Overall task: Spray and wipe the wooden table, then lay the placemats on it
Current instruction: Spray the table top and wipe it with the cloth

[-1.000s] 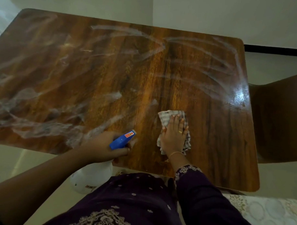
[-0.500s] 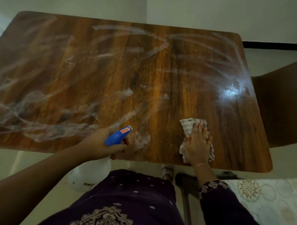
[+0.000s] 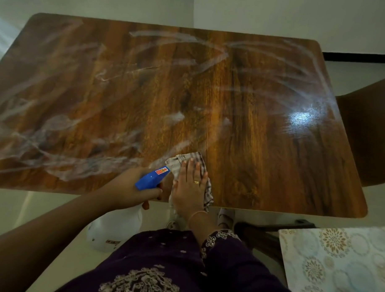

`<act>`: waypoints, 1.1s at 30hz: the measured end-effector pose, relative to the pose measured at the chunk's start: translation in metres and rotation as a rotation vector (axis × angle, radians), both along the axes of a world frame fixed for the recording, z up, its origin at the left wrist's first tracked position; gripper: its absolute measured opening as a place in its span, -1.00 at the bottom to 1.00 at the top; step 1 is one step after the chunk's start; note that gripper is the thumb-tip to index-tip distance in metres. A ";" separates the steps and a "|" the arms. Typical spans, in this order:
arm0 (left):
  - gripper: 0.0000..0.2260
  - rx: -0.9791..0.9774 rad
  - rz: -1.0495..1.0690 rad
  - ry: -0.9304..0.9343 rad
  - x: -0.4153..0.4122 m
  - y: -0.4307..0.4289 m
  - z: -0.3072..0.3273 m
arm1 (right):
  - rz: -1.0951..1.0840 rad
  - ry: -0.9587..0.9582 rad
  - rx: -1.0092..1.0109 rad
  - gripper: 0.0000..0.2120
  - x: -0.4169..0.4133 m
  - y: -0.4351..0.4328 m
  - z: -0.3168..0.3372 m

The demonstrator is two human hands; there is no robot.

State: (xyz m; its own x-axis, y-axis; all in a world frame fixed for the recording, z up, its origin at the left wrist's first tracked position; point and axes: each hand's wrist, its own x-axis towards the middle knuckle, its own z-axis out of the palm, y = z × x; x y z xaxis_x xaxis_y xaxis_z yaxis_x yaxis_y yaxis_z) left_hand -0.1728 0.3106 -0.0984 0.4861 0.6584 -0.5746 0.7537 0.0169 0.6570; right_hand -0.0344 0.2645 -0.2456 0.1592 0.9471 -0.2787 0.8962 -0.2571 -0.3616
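The wooden table (image 3: 263,148) fills the view, its left and far parts streaked with white spray smears. My right hand (image 3: 191,186) lies flat, palm down, pressing a checked cloth (image 3: 186,160) onto the table near its front edge. Just left of it, my left hand (image 3: 133,188) grips a spray bottle by its blue trigger head (image 3: 152,178); the white bottle body (image 3: 114,228) hangs below the table edge. A pale patterned placemat (image 3: 335,264) lies at the lower right, off the table.
A dark brown chair (image 3: 368,134) stands against the table's right side. Dark table legs or a frame (image 3: 271,229) show under the front edge. Pale floor and white walls surround the table.
My right hand slid the cloth right along the front edge, then back left, ending beside the spray bottle. The left hand and the bottle stayed near the front edge.
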 end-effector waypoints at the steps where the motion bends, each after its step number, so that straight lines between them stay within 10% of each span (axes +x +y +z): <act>1: -0.92 0.001 -0.001 -0.004 -0.002 0.001 0.001 | 0.037 0.005 0.009 -0.41 0.004 -0.001 0.000; 13: -0.96 0.011 0.019 -0.015 -0.012 0.008 0.000 | -0.526 -0.140 0.029 -0.40 0.102 -0.020 -0.013; 24: -0.86 0.006 0.030 0.016 -0.007 0.009 0.000 | 0.101 -0.078 0.110 -0.42 0.036 -0.006 -0.010; 33: -0.85 -0.003 0.059 0.011 0.011 0.017 0.002 | -0.479 -0.172 0.011 -0.41 0.171 0.024 -0.012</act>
